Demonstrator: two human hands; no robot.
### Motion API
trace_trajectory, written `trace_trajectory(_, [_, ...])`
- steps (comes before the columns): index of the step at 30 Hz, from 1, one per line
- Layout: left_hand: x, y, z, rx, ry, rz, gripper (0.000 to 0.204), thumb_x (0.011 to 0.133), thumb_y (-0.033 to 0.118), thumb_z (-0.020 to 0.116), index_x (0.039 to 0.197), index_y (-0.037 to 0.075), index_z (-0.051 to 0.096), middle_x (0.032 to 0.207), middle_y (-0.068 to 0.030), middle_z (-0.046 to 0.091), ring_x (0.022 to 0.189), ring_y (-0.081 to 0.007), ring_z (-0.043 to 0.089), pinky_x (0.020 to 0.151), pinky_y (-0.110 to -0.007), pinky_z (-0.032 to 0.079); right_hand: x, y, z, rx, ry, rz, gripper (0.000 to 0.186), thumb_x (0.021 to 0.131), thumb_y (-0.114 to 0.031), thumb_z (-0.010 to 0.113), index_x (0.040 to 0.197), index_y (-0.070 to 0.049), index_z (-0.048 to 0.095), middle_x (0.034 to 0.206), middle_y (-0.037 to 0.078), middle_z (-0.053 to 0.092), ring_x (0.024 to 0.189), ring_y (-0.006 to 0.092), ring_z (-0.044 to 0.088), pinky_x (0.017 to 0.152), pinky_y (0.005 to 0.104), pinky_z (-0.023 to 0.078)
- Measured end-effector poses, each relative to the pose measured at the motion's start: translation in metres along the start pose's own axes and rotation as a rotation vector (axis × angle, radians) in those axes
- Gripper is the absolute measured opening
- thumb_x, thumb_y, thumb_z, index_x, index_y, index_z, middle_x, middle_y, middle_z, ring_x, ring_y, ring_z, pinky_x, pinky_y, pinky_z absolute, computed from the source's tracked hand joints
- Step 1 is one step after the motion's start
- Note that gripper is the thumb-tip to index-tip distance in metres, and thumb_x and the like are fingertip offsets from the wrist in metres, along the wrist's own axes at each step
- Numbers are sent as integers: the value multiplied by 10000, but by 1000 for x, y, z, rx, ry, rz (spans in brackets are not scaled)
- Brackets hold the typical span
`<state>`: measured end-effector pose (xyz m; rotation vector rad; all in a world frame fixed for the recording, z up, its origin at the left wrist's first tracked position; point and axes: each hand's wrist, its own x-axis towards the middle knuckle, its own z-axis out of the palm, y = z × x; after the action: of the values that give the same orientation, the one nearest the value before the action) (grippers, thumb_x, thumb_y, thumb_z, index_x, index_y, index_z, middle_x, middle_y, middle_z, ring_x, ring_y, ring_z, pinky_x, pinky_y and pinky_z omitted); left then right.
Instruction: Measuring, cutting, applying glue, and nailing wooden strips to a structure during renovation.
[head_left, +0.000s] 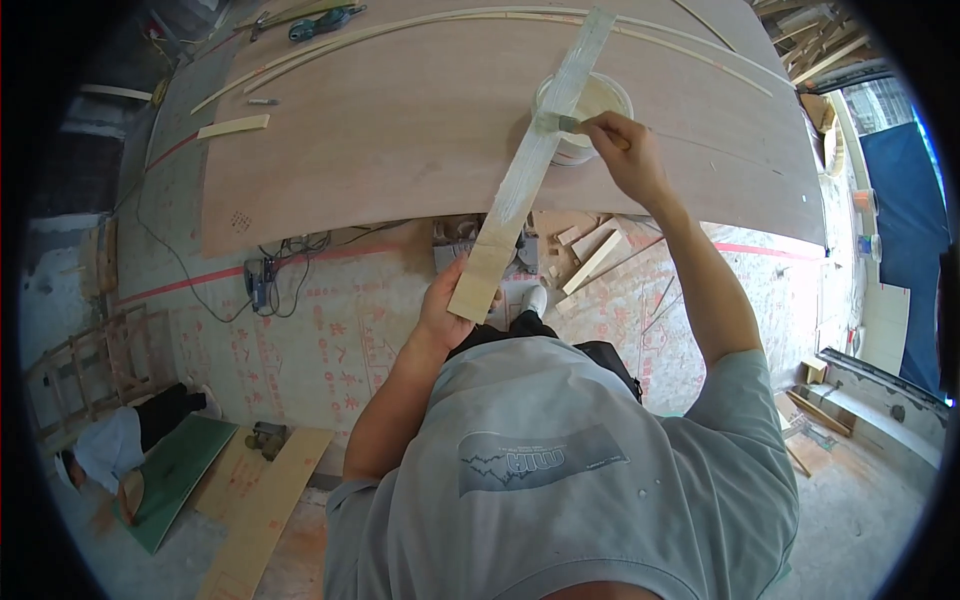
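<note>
A long, flat wooden strip slants away from me, its near end gripped by my left hand. White, wet-looking glue coats most of its upper face, while the near end is bare wood. My right hand is closed round the handle of a small brush, whose bristles touch the strip about midway along. Under the strip, a round white bucket with pale contents stands on the large brown board. The strip crosses over the bucket and hides part of its opening.
Long thin wood strips curve across the board's far side, near a teal power tool. A short wood piece lies at left. Below are a corded tool and offcuts. At lower left, a person bends over a green panel.
</note>
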<state>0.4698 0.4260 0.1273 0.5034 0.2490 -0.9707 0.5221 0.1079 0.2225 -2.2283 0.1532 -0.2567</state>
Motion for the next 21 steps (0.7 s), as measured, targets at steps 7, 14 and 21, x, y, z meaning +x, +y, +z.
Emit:
trace_trajectory(7, [1, 1, -2, 35, 52, -1, 384, 1035, 358, 421, 1170, 41, 590, 1026, -113, 664, 784, -250, 642, 672, -369, 515, -102, -85, 20, 142, -557, -312, 133, 829, -37, 654, 954, -31, 701, 837, 158, 676, 752, 352, 652, 672, 401, 535])
trace_trajectory(14, [2, 1, 1, 124, 46, 69, 378, 1035, 351, 418, 1164, 38, 585, 1018, -115, 662, 765, -252, 649, 667, -367, 532, -39, 16, 2, 135, -208, 109, 147, 917, -74, 606, 979, 24, 696, 783, 40, 649, 692, 83, 530, 636, 266, 458])
trace_trajectory(21, [6, 2, 1, 143, 30, 65, 371, 1031, 349, 435, 1166, 35, 580, 1036, -128, 656, 750, -259, 644, 656, -369, 528, -73, -17, 8, 71, -151, -20, 140, 918, -83, 586, 953, 22, 672, 758, 107, 648, 695, 112, 560, 638, 278, 469])
